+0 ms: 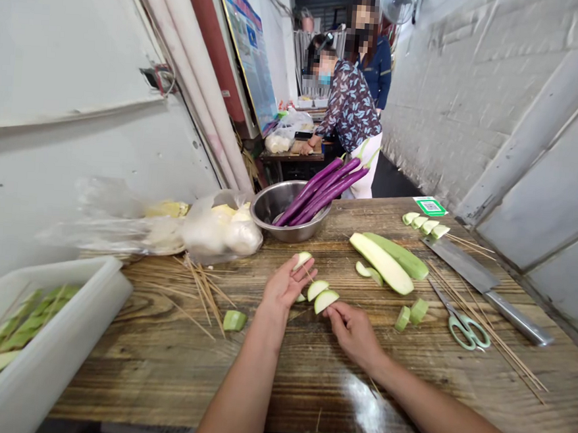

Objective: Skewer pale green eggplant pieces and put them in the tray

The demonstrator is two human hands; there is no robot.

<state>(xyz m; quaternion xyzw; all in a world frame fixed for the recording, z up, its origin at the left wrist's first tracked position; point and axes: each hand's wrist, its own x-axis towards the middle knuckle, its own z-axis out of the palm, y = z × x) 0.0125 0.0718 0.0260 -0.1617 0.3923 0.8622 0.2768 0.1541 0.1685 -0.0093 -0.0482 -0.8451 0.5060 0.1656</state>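
Observation:
My left hand, palm turned up, holds a half-round zucchini slice by its thumb and fingertips. My right hand is closed on a thin bamboo skewer whose lower end sticks out below the fingers. On that skewer sit pale zucchini slices with green rims, between the two hands. The skewer's far end points at my left fingers. Beyond my right hand lie a halved zucchini, cut face up, and a green half beside it. Small loose slices rest near them.
A cleaver, scissors and skewers lie right; threaded slices behind. A steel bowl holds purple eggplants. Plastic bags, scattered skewers and a white bin stand left. Two people are behind.

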